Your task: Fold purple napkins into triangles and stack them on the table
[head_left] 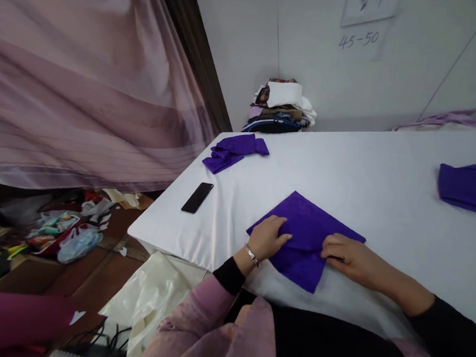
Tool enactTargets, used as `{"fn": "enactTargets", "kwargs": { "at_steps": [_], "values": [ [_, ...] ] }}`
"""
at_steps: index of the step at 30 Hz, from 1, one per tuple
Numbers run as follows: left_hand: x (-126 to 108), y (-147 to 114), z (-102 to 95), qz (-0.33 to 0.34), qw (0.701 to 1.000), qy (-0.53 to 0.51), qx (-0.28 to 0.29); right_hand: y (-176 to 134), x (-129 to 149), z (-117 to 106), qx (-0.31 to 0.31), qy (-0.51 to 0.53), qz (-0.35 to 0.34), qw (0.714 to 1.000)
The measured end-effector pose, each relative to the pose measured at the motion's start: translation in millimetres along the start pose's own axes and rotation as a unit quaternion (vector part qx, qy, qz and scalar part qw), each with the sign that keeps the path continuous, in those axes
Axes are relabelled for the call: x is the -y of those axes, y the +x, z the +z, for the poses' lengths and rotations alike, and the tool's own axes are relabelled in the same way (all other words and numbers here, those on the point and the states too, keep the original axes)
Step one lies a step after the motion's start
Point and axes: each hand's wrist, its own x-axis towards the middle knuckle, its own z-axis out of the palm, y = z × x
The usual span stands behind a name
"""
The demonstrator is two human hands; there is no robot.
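A purple cloth lies partly folded on the white-covered table in front of me, with one flap toward the table's near edge. My left hand rests on its left part, thumb apart from the fingers, which press down on the fabric. At the right side of the cloth, my right hand has its fingers curled and pinched on the folded edge. A bracelet circles my left wrist.
Another purple cloth lies crumpled at the far left corner, near a black phone. More folded purple fabric is at the right. Stacked clothes stand against the wall behind the white table. A pink curtain hangs at left.
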Motion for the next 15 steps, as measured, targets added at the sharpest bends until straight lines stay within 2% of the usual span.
{"fn": "enactTargets", "kwargs": {
  "at_steps": [2, 5, 7, 11, 13, 15],
  "values": [
    [1, 5, 5.4, -0.018, 0.998, 0.051, 0.041, -2, 4, 5, -0.003, 0.014, -0.013, 1.0],
    [1, 5, 10.2, -0.019, 0.997, 0.046, 0.066, -7, 8, 10, -0.001, 0.064, -0.007, 0.998],
    [-2, 3, 9.1, 0.005, 0.999, 0.01, 0.041, -8, 7, 10, -0.017, 0.098, 0.013, 0.995],
    [-12, -1, -0.3, 0.078, 0.994, -0.067, -0.029, -2, -1, 8, -0.149, 0.078, 0.078, 0.983],
    [-21, -3, -4.5, 0.12, 0.989, -0.082, -0.023, 4, -5, 8, -0.176, 0.064, 0.09, 0.978],
    [-29, -4, -6.7, 0.16, 0.984, -0.076, -0.007, 10, -4, 8, -0.168, 0.081, 0.088, 0.978]
  ]
}}
